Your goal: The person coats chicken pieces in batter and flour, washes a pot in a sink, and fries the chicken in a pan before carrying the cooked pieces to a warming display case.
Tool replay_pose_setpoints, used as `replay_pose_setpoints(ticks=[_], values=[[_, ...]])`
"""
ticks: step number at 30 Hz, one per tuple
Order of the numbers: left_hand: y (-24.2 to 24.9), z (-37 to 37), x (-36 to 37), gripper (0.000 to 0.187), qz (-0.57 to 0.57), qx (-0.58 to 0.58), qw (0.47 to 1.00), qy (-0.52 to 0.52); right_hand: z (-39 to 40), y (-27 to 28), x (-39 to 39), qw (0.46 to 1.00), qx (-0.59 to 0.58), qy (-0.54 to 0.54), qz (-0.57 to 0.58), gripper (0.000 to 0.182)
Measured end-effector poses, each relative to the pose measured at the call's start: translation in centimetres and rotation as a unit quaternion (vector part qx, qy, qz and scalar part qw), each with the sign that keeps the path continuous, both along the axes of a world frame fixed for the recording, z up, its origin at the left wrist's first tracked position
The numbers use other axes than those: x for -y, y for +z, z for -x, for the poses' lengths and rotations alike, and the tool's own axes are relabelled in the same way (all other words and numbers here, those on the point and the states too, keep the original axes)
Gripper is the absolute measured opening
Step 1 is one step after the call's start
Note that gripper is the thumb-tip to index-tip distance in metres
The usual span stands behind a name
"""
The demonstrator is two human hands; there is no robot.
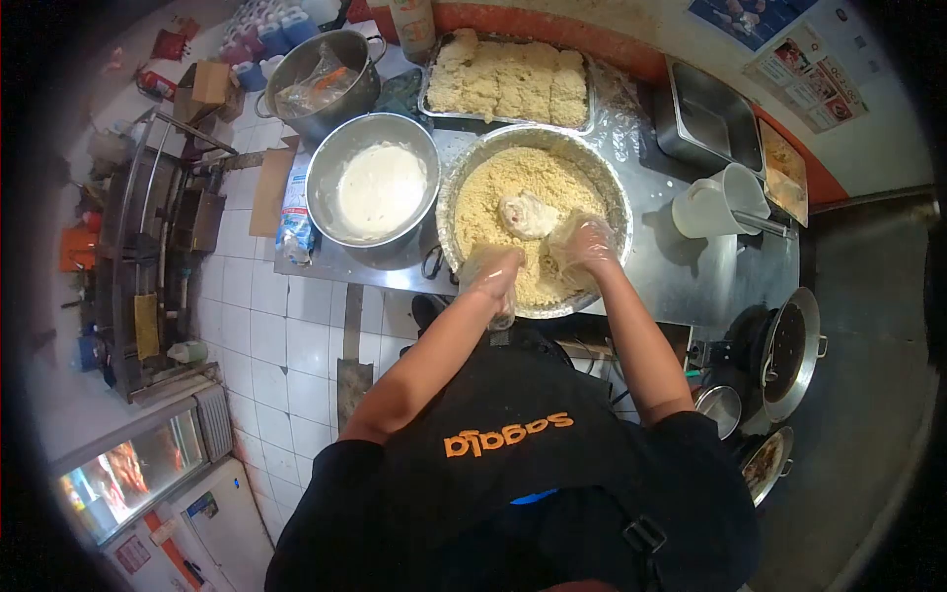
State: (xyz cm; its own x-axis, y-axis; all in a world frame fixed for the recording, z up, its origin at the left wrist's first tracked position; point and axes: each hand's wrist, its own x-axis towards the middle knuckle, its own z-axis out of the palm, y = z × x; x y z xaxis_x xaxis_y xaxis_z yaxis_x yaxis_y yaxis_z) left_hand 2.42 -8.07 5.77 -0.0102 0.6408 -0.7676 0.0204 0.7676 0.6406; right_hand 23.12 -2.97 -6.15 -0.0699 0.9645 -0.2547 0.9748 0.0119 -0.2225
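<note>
"What is the basin holding?"

"Pale crumbs. The gloved left hand and right hand are reaching in; I cannot tell their openness or hold."

"The whitish coated piece?"

"It is lying on the crumbs, just beside the right hand."

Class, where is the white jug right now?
In the head view, the white jug is on the steel table at the person's right, beyond the crumb basin and just nearer the person than the deep steel pan.
</note>
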Motion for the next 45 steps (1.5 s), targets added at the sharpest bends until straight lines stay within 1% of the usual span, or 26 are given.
replay_pose_setpoints(ticks=[2,4,6,8,10,11,12,13,15,16,18,21,23,25,27,29,31,33,35,37,38,39,41,42,43,45], values=[[-4.3,-0.4,-0.6,0.016,-0.052,0.026,0.997,0.056,0.1,0.2,-0.2,1.000,-0.013,-0.004,-0.015,0.056],[-8.0,-0.3,-1.2,0.016,-0.078,-0.014,0.997,0.010,0.8,4.3,-1.5,0.992,0.003,0.008,0.128,0.056],[-9.3,0.1,-1.8,0.016,-0.106,-0.055,0.992,-0.034,0.5,5.9,-1.7,0.990,-0.017,0.012,0.137,0.054],[-9.8,0.4,-2.1,0.018,-0.064,0.006,0.998,0.002,-0.9,4.3,-2.5,0.988,-0.038,0.018,0.146,0.053],[-8.0,1.1,-2.2,0.019,-0.045,0.002,0.998,-0.032,-4.2,-1.4,-3.4,0.926,-0.313,-0.055,0.202,0.052],[-7.5,1.6,-2.5,0.021,-0.030,-0.001,0.997,-0.065,-3.8,0.3,-3.3,0.926,-0.314,-0.057,0.203,0.052],[-11.3,2.5,-2.5,0.017,-0.056,-0.005,0.995,-0.081,-3.7,2.0,-3.4,0.939,-0.250,-0.036,0.233,0.053],[-8.8,2.3,-2.8,0.017,-0.055,-0.005,0.995,-0.083,-3.3,3.4,-3.6,0.948,-0.183,-0.014,0.260,0.055],[-1.2,2.0,-3.5,0.017,-0.098,-0.264,0.888,-0.364,-2.9,3.1,-2.5,0.966,-0.175,0.001,0.189,0.056],[-2.8,1.9,-3.1,0.017,-0.088,-0.260,0.889,-0.366,-2.5,2.7,-0.9,0.978,-0.169,0.014,0.123,0.057],[-6.7,1.9,-3.8,0.019,-0.072,-0.176,0.933,-0.306,-0.7,4.2,0.2,0.982,-0.139,0.004,0.128,0.056],[-4.1,1.1,-3.9,0.027,-0.066,-0.249,0.902,-0.347,-0.5,3.6,-0.7,0.987,-0.082,-0.017,0.139,0.050],[-6.7,1.7,-3.3,0.021,-0.099,-0.216,0.918,-0.319,-1.4,3.3,-1.5,0.946,-0.243,-0.057,0.208,0.042],[-7.9,1.7,-3.3,0.018,-0.134,-0.182,0.931,-0.285,-1.8,3.1,-1.8,0.928,-0.286,-0.071,0.227,0.036],[-7.3,1.1,-3.1,0.019,-0.020,-0.102,0.989,-0.105,-2.3,1.7,-1.8,0.907,-0.329,-0.085,0.250,0.032],[-7.9,0.7,-2.8,0.026,-0.003,-0.107,0.986,-0.125,-4.0,-2.0,-2.1,0.743,-0.553,-0.133,0.352,0.030],[-9.0,0.5,-3.3,0.035,0.008,-0.109,0.983,-0.147,-4.3,-2.3,-1.7,0.717,-0.590,-0.140,0.343,0.029],[-10.5,1.0,-3.6,0.028,0.033,0.017,0.996,-0.086,-4.2,-1.7,-1.0,0.689,-0.624,-0.148,0.338,0.029],[-11.6,2.4,-4.3,0.014,0.068,0.013,0.987,-0.142,-1.3,4.7,-0.9,0.676,-0.529,-0.325,0.398,0.031],[-10.8,2.3,-4.5,0.002,0.100,0.008,0.975,-0.199,-0.5,5.9,-0.7,0.633,-0.560,-0.369,0.386,0.028],[-8.6,1.3,-3.9,0.005,0.129,0.092,0.986,-0.050,-0.4,6.4,-0.4,0.588,-0.587,-0.414,0.372,0.026],[-6.4,0.7,-3.4,0.010,0.155,0.173,0.968,0.099,-0.6,6.9,-0.2,0.587,-0.586,-0.416,0.372,0.026],[-1.9,0.9,-2.7,0.019,0.108,0.255,0.953,0.124,-1.2,8.5,0.2,0.528,-0.695,-0.382,0.303,0.032],[-1.0,1.2,-2.6,0.028,0.058,0.334,0.929,0.149,1.2,15.2,0.9,0.489,-0.701,-0.464,0.232,0.036],[-1.7,1.8,-2.7,0.028,0.059,0.334,0.929,0.149,0.7,13.2,0.9,0.489,-0.700,-0.466,0.233,0.036],[-3.6,2.8,-3.4,0.034,0.012,0.057,0.996,-0.073,-0.8,8.0,0.7,0.670,-0.629,-0.365,0.150,0.042]])
